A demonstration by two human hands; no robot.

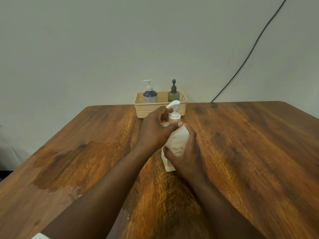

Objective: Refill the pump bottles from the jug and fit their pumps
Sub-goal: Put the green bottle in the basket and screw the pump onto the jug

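Note:
A white pump bottle (177, 138) stands upright on the wooden table (250, 144), in the middle. Its white pump (174, 109) sits on the neck, nozzle pointing left. My left hand (155, 131) wraps its fingers around the pump's collar. My right hand (186, 152) grips the bottle's body from the right and front. Behind them, a beige basket (139, 107) at the table's far edge holds a blue-grey bottle (149, 96) with a white pump and a dark green bottle (173, 94) with a dark pump. No jug is in view.
A wet patch (69, 190) glistens on the table at the front left, with a smaller one near my left forearm. A black cable (250, 54) runs down the wall at the back right.

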